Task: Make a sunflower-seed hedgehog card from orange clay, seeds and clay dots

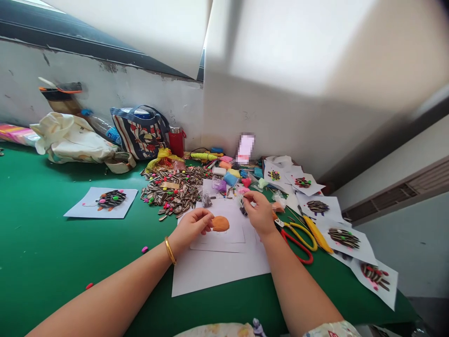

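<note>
An orange-brown flattened clay oval (220,223) lies on white paper (224,269) in the middle. My left hand (197,224) is at the oval's left edge, thumb and fingertips pressed together; whether they grip anything is hidden. Above the right part of the paper, my right hand (257,210) pinches something small and dark in what looks like clear wrapping (242,204). Another small wrapped dark lump (206,200) sits near the paper's upper left. Striped sunflower seeds (182,194) are heaped behind my left hand, with small coloured balls among them.
Red-handled scissors (298,245), yellow-handled scissors (303,235) and a yellow cutter (317,234) lie right of my right hand. Seed-decorated sheets (352,239) line the right edge; one card (122,213) is at left. Coloured clay packs (231,178), bags (140,133) and a phone (244,149) stand behind.
</note>
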{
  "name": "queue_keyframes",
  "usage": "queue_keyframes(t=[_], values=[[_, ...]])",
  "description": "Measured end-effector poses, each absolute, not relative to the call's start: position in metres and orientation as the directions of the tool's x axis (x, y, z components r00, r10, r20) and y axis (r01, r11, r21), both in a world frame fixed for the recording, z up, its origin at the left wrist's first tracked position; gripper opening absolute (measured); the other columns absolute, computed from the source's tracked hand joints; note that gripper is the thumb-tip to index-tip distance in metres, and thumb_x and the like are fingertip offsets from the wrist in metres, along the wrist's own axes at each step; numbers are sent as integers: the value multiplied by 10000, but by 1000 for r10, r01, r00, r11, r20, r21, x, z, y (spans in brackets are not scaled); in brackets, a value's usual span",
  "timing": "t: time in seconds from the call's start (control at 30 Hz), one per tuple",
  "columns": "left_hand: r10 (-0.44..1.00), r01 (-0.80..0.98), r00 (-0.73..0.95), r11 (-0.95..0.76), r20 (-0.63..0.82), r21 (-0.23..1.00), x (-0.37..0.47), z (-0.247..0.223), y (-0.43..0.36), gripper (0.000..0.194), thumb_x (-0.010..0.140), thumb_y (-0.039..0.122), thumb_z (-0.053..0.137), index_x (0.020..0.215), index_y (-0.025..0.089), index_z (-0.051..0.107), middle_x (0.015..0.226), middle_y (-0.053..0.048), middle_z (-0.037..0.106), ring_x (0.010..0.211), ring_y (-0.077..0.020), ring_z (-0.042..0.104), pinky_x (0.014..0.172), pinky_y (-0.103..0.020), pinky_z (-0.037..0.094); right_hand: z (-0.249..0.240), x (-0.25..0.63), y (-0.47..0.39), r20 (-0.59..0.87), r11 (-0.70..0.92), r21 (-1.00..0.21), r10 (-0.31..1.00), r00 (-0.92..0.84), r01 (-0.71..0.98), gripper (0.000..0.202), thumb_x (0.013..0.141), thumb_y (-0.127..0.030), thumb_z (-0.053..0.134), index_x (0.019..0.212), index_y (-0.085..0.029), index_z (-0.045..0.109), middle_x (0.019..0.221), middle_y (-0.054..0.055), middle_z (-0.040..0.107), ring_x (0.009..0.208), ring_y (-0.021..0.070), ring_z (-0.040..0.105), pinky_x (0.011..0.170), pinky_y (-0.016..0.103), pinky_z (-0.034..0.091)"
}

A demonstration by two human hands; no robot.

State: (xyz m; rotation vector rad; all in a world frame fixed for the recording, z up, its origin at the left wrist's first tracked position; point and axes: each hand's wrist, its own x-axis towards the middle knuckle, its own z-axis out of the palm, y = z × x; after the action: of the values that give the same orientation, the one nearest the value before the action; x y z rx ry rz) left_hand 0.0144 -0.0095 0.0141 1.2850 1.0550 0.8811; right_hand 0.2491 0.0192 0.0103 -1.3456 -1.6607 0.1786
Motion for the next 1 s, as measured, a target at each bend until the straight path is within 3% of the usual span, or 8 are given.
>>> queue_keyframes(t=[0.2, 0.33, 0.43, 0.57, 0.7, 0.77, 1.0], values=[[959, 55, 274, 56, -69, 997, 13, 14, -9, 344, 813, 507, 589, 838, 164, 602, 710, -29, 662, 624, -123, 589, 553, -225, 449, 6, 252, 25, 574, 340, -463, 819, -15, 819, 96, 805, -226, 621, 835, -230, 712, 1015, 77, 616, 975, 248, 532, 878, 406, 426], [964, 58, 262, 38, -52, 998, 11, 13, -8, 363, 819, 524, 572, 855, 164, 600, 723, -32, 659, 640, -130, 597, 566, -229, 456, 0, 252, 25, 478, 284, -434, 877, -48, 855, 118, 806, -169, 593, 805, -226, 697, 1018, 78, 629, 956, 236, 547, 847, 380, 441], [965, 55, 255, 41, -54, 998, 11, 12, -8, 367, 816, 531, 576, 848, 166, 601, 714, -24, 658, 642, -130, 600, 577, -234, 461, 3, 253, 23, 445, 283, -458, 894, -59, 842, 145, 821, -136, 551, 784, -213, 668, 890, 60, 639, 867, 206, 575, 789, 337, 462], [973, -5, 228, 48, -46, 999, 13, 18, -10, 377, 787, 526, 625, 872, 159, 611, 794, -38, 675, 707, -147, 638, 624, -258, 502, 18, 239, 10, 606, 459, -567, 795, -31, 684, 124, 870, -195, 540, 864, -215, 663, 953, 68, 637, 934, 207, 588, 846, 360, 483], [946, -185, 310, 157, -94, 970, 15, 26, -18, 526, 779, 492, 669, 1177, 167, 557, 1116, -125, 660, 949, -231, 675, 758, -343, 555, 29, 211, -12, 631, 580, -697, 775, -23, 422, 103, 891, -251, 570, 900, -233, 671, 981, 64, 652, 963, 206, 612, 870, 381, 511], [914, -245, 387, 225, -117, 943, 15, 27, -21, 595, 787, 480, 673, 1277, 188, 503, 1161, -136, 647, 989, -255, 673, 794, -384, 560, 30, 200, -20, 600, 577, -728, 797, -63, 371, 100, 885, -249, 583, 910, -235, 679, 988, 68, 651, 979, 207, 612, 874, 381, 519], [929, -201, 367, 133, -51, 971, 17, 24, -22, 401, 703, 356, 776, 1014, 181, 594, 964, -48, 676, 889, -201, 677, 804, -360, 563, 29, 195, -24, 572, 567, -747, 814, -100, 347, 91, 862, -219, 608, 897, -227, 691, 970, 68, 651, 952, 195, 620, 824, 345, 541]])
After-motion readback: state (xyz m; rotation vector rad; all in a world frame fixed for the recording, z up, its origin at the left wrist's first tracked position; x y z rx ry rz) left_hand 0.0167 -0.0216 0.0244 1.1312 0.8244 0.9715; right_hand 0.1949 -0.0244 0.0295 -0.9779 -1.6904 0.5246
